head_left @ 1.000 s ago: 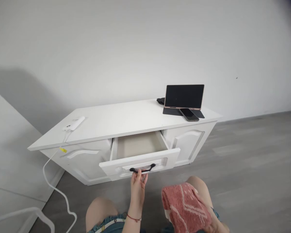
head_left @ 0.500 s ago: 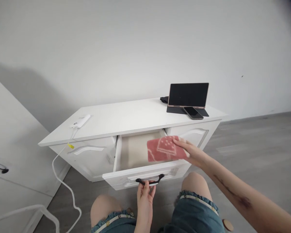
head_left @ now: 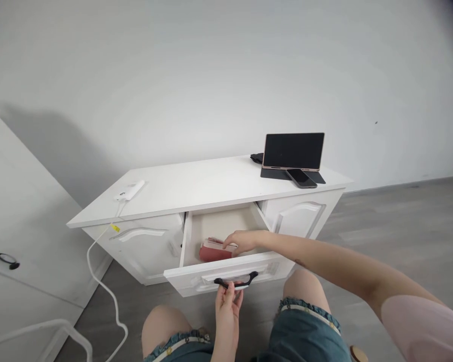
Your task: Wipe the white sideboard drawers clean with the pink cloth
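A folded red towel (head_left: pixel 215 253) with a paler side showing lies at the front left of the pulled-out white drawer (head_left: pixel 245 219). My right hand (head_left: pixel 245 240) reaches over the drawer's right side, its fingers closed on the towel's right end; part of them is hidden behind the towel. Below the drawer front, my left hand (head_left: pixel 227 304) grips the black drawer handle (head_left: pixel 253 276) from underneath, fingers curled around its lower bar.
On the white cabinet top (head_left: pixel 196 181) stand a propped tablet (head_left: pixel 294 151) and a phone (head_left: pixel 301 178) at the right. A white device (head_left: pixel 130 190) with a cable (head_left: pixel 111 296) hanging down lies at the left. Another cabinet (head_left: pixel 26 201) borders the left side.
My right hand has lowered the folded towel from above the drawer into its front left part. My left hand stays on the handle, and the drawer remains pulled out.
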`<action>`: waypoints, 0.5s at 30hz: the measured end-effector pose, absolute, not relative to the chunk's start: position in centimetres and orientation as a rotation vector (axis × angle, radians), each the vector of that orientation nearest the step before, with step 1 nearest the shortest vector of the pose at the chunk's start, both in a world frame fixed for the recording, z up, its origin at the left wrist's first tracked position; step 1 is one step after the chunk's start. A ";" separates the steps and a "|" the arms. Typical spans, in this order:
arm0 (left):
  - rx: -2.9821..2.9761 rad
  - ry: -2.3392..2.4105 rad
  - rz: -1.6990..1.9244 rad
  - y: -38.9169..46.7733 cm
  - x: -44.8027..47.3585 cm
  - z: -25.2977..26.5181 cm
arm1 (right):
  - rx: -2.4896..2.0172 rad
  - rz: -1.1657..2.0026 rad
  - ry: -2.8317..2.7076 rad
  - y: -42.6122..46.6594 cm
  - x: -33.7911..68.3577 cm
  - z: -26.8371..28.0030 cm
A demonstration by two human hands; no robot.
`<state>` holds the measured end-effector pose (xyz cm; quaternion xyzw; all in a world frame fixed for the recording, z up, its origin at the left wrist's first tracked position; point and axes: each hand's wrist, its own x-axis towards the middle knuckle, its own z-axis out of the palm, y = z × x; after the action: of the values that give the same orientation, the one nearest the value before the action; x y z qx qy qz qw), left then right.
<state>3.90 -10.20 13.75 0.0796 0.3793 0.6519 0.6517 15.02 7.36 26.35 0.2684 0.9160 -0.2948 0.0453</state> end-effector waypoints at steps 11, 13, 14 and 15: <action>0.163 0.918 1.534 -10.4 4.2 13.9 | 0.662 -0.909 2.658 7.9 10.7 23.2; 0.165 0.903 1.534 -10.4 4.2 13.9 | 0.675 -0.846 2.646 8.6 10.9 22.5; 0.165 0.894 1.534 -10.4 4.2 13.9 | 0.681 -0.829 2.638 8.9 11.2 22.2; 0.161 0.889 1.534 -10.4 4.2 13.8 | 0.677 -0.817 2.629 9.2 11.5 21.9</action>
<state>4.21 -10.44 13.82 0.0704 0.3879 0.6697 0.6294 11.45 9.20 21.85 0.2359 0.9165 -0.2847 0.1525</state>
